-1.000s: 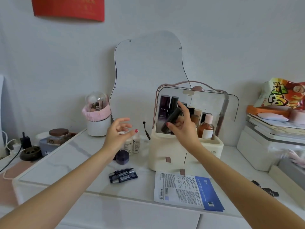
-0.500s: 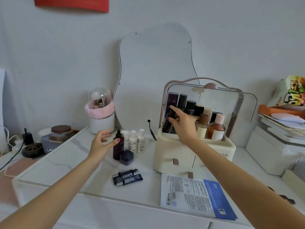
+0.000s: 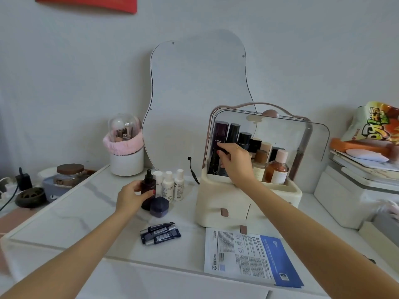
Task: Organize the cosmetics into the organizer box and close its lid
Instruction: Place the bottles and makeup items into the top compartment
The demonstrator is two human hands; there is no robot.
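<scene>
Organizer box standing on the marble tabletop, clear lid swung up and open; upper compartment already crowded with upright bottles, among them an amber bottle at the box's right front; judged a good part done, not finished. Right hand reaching into the box's left front corner, fingers curled round a black tube being set upright beside the tall dark bottle at the box's back left. Left hand well left of the box, fingers and thumb wrapped round a dark dropper bottle standing on the tabletop, apparently next to go in.

Left to do, by this reading: dropper bottle; three small white bottles just left of the box; dark jar in front of those; dark sachets lying flat left of the box's front; sheet-mask packet lying directly in front of the box; then lid down.

Room: little free space visible inside the box, gaps between bottles hard to judge; raised lid edge overhanging the box's top, so entry likely from the front and above; packet touching or almost touching the box's lower drawer tab, likely in the way of opening it; wavy mirror leaning close behind the box.
</scene>
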